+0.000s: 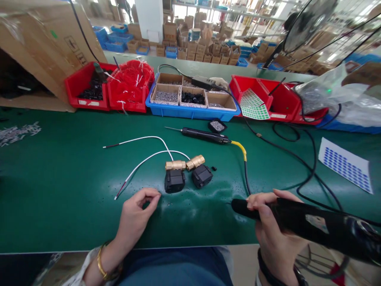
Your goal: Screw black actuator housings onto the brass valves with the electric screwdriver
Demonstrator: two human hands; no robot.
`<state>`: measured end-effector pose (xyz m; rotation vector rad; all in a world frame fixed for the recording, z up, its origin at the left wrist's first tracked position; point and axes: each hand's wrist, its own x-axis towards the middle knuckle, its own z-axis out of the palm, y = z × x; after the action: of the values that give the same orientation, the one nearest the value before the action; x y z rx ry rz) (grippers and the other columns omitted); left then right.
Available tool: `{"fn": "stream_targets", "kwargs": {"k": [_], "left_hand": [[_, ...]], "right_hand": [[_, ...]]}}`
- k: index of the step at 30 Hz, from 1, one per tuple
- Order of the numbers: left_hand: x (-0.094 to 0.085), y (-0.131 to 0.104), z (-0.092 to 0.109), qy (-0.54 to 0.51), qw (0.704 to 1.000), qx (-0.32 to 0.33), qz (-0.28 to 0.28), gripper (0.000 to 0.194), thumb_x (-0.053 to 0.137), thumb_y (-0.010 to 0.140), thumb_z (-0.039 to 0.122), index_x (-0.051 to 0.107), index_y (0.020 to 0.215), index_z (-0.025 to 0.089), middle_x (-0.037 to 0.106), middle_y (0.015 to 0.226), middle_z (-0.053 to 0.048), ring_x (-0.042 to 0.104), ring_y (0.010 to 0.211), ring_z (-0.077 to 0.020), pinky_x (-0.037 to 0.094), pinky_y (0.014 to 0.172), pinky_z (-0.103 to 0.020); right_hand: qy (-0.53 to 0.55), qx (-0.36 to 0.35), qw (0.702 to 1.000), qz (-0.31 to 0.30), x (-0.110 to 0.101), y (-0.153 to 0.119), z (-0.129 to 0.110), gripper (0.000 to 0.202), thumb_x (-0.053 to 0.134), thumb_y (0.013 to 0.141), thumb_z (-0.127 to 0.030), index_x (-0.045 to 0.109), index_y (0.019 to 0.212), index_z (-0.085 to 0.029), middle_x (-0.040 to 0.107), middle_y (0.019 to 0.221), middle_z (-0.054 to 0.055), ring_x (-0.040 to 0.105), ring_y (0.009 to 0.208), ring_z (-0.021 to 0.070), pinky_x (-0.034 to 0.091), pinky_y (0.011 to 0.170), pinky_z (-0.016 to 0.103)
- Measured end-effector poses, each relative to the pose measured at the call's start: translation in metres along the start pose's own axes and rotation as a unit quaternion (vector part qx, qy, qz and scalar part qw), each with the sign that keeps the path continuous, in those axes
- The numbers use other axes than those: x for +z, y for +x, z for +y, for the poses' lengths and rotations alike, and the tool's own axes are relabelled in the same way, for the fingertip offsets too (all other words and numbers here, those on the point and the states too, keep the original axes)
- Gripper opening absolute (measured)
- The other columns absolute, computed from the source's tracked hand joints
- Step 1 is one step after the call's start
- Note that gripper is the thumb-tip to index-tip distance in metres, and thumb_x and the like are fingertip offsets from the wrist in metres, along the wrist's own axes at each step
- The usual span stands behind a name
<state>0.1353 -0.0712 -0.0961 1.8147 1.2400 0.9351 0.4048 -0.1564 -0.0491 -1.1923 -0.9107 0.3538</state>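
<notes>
My right hand [272, 226] grips a black electric screwdriver [309, 226] near the table's front edge, its tip pointing left. My left hand [137, 214] rests on the green mat [59, 178] with thumb and forefinger pinched; whether something tiny is between them I cannot tell. Just beyond my hands lie two small valves with brass fittings and black housings, the left one [174, 174] and the right one [200, 171], each with a white wire [143, 161] trailing to the left. A small black piece [213, 168] lies beside the right valve.
A second slim screwdriver [205, 135] with a yellow-sleeved cable lies farther back beside a small black tray of screws [217, 126]. Red bins [86, 85] and a blue tray of parts boxes [190, 99] line the back. Black cables [297, 159], sticker sheets [347, 163] and plastic bags [327, 89] are on the right.
</notes>
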Motion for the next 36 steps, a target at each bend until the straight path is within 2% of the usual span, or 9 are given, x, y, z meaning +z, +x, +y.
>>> {"fn": "stream_targets", "kwargs": {"k": [6, 11, 16, 19, 23, 26, 29, 33, 36], "left_hand": [[-0.011, 0.022, 0.027, 0.078, 0.979, 0.189, 0.026, 0.009, 0.06, 0.084, 0.011, 0.059, 0.077, 0.016, 0.065, 0.076, 0.0, 0.063, 0.072, -0.0109, 0.051, 0.066, -0.02], [-0.007, 0.032, 0.018, 0.202, 0.898, 0.389, -0.034, 0.008, 0.056, 0.087, 0.006, 0.061, 0.09, 0.012, 0.065, 0.086, -0.007, 0.06, 0.079, -0.0154, 0.054, 0.074, -0.03], [-0.009, 0.044, 0.011, 0.268, 0.831, 0.484, -0.058, 0.009, 0.053, 0.087, 0.004, 0.062, 0.089, 0.008, 0.062, 0.108, -0.016, 0.055, 0.113, -0.0292, 0.055, 0.089, -0.04], [-0.011, 0.047, 0.012, 0.255, 0.837, 0.477, -0.087, 0.012, 0.051, 0.088, 0.004, 0.061, 0.084, 0.01, 0.06, 0.111, -0.014, 0.052, 0.118, -0.0281, 0.054, 0.092, -0.039], [-0.01, 0.051, 0.013, 0.182, 0.898, 0.379, -0.127, 0.014, 0.048, 0.09, 0.007, 0.058, 0.084, 0.015, 0.059, 0.107, -0.009, 0.054, 0.107, -0.021, 0.052, 0.091, -0.036], [-0.011, 0.06, 0.016, 0.157, 0.939, 0.255, -0.167, 0.023, 0.054, 0.089, 0.016, 0.053, 0.111, 0.017, 0.055, 0.117, -0.01, 0.052, 0.111, -0.0221, 0.049, 0.096, -0.04], [-0.012, 0.075, 0.024, 0.187, 0.918, 0.222, -0.27, 0.056, 0.054, 0.086, 0.017, 0.034, 0.138, 0.023, 0.039, 0.142, -0.009, 0.043, 0.126, -0.0245, 0.042, 0.105, -0.042], [-0.008, 0.096, 0.034, 0.187, 0.862, 0.289, -0.373, 0.061, 0.049, 0.084, 0.011, 0.035, 0.141, 0.029, 0.032, 0.149, -0.005, 0.039, 0.132, -0.0259, 0.039, 0.108, -0.04], [-0.006, 0.11, 0.036, 0.125, 0.896, 0.232, -0.357, 0.048, 0.048, 0.086, 0.015, 0.048, 0.132, 0.032, 0.044, 0.14, -0.002, 0.051, 0.121, -0.0215, 0.043, 0.103, -0.035]], "right_hand": [[-0.005, -0.005, 1.0, -0.016, -0.002, 0.001, 0.002, 0.04, 0.064, 0.081, -0.008, 0.048, 0.117, -0.016, 0.057, 0.071, 0.0, 0.057, 0.064, 0.0162, 0.049, 0.068, 0.037], [0.0, -0.009, 1.0, -0.005, -0.003, -0.002, 0.001, 0.041, 0.063, 0.081, -0.007, 0.047, 0.118, -0.015, 0.057, 0.073, 0.0, 0.057, 0.066, 0.0166, 0.048, 0.07, 0.039], [0.026, -0.003, 1.0, 0.002, -0.002, -0.006, -0.002, 0.039, 0.063, 0.081, -0.01, 0.048, 0.117, -0.016, 0.055, 0.075, 0.0, 0.055, 0.067, 0.0168, 0.046, 0.069, 0.039], [0.058, 0.009, 0.997, -0.052, -0.008, -0.004, -0.004, 0.038, 0.061, 0.084, -0.021, 0.046, 0.118, -0.016, 0.054, 0.08, 0.002, 0.055, 0.072, 0.0183, 0.045, 0.074, 0.042], [0.036, 0.0, 0.992, -0.121, -0.018, 0.007, -0.005, 0.041, 0.066, 0.081, -0.025, 0.047, 0.117, -0.018, 0.056, 0.086, 0.004, 0.055, 0.088, 0.0237, 0.039, 0.089, 0.051], [0.051, -0.001, 0.985, -0.163, -0.02, 0.014, -0.006, 0.042, 0.067, 0.082, -0.026, 0.045, 0.117, -0.02, 0.058, 0.086, 0.005, 0.056, 0.089, 0.0247, 0.04, 0.087, 0.051], [0.069, 0.035, 0.977, -0.2, -0.015, 0.017, -0.004, 0.047, 0.063, 0.086, -0.033, 0.039, 0.125, -0.021, 0.059, 0.085, 0.004, 0.058, 0.083, 0.0236, 0.041, 0.086, 0.052], [0.079, 0.045, 0.984, -0.152, 0.003, 0.022, -0.012, 0.044, 0.061, 0.087, -0.028, 0.039, 0.125, -0.021, 0.055, 0.074, -0.001, 0.053, 0.066, 0.0158, 0.044, 0.071, 0.038], [0.1, -0.006, 0.994, -0.048, 0.027, 0.031, -0.033, 0.037, 0.062, 0.085, -0.025, 0.043, 0.117, -0.022, 0.049, 0.064, -0.005, 0.044, 0.053, 0.0113, 0.039, 0.057, 0.029]]}}
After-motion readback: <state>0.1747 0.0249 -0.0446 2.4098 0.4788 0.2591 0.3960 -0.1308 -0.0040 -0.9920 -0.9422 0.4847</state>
